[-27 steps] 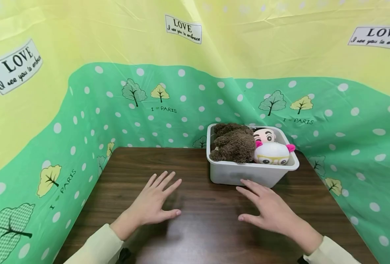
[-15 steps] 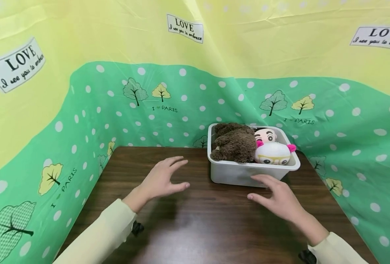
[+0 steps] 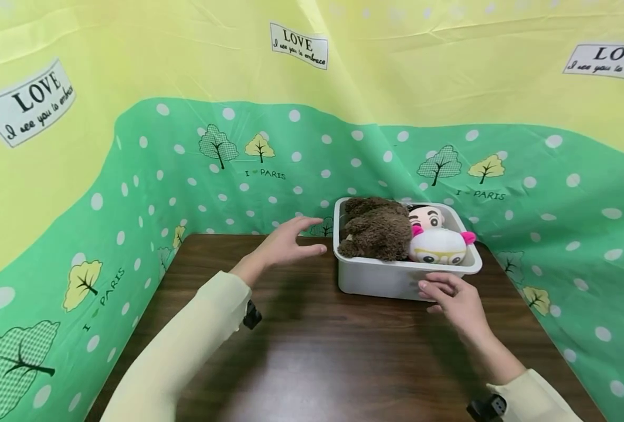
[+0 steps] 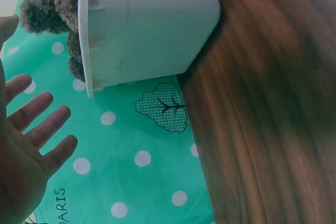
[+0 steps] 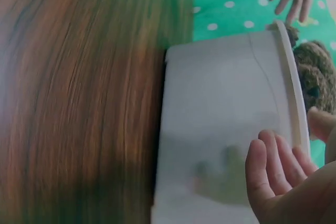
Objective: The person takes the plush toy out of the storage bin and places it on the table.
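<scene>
A light grey plastic bin [image 3: 380, 280] stands at the back right of the table. Inside it lie a brown fluffy plush toy [image 3: 377, 231], a white plush [image 3: 438, 243] with pink ears and yellow glasses, and a doll's face [image 3: 424, 217] with dark hair behind. My left hand [image 3: 285, 243] hovers just left of the bin, fingers extended and thumb apart. My right hand [image 3: 457, 302] is at the bin's front wall near the right corner, its fingers slightly bent; in the right wrist view its thumb is near the rim. Whether it touches the bin, I cannot tell.
The dark wooden table [image 3: 312, 357] extends in front of the bin. A green and yellow printed cloth [image 3: 270, 146] surrounds the table at the back and sides, close behind the bin. A black device [image 3: 252, 315] sits at the left wrist and another [image 3: 487, 407] at the right.
My left hand has moved forward and right, up to the bin's left side. My right hand has shifted right along the bin's front, and its spread fingers have drawn together. The bin stays put.
</scene>
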### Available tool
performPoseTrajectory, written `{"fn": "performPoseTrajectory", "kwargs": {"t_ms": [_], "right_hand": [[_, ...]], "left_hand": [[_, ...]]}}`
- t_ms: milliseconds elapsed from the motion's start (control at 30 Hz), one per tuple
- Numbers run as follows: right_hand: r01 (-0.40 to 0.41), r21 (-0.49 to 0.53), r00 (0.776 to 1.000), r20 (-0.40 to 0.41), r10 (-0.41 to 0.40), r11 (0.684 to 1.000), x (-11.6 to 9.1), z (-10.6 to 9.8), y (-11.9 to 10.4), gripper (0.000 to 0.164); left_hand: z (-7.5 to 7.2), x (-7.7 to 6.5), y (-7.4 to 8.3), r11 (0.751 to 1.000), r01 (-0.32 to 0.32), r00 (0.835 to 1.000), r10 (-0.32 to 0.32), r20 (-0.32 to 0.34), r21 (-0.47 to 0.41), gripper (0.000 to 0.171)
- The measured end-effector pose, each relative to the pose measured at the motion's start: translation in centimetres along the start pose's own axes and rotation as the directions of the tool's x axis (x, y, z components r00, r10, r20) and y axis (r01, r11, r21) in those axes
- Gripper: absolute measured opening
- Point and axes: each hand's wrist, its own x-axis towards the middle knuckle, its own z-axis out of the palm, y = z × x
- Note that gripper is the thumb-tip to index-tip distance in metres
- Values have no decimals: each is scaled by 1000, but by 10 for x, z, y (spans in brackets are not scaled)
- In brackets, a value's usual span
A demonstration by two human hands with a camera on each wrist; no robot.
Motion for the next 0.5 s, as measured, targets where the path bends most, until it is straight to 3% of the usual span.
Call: {"fn": "performPoseTrajectory", "kwargs": {"t_ms": [67,200,333,500], "right_hand": [[-93,111,996,1,94,990,2,-1,1,50],[-198,213,980,18,199,957,6,-4,0,39],[-265,307,964,68,257,914,9,-6,-3,26],[-290,421,957,114,267,859,10,-6,-5,17]], "left_hand": [[2,9,3,1000,4,1000,-3,9,-4,70],[5,24,9,1000,10,999,-9,33,-11,67],[8,35,15,999,9,998,-7,60,-36,67],[12,44,23,997,5,998,1,66,-81,65]]}}
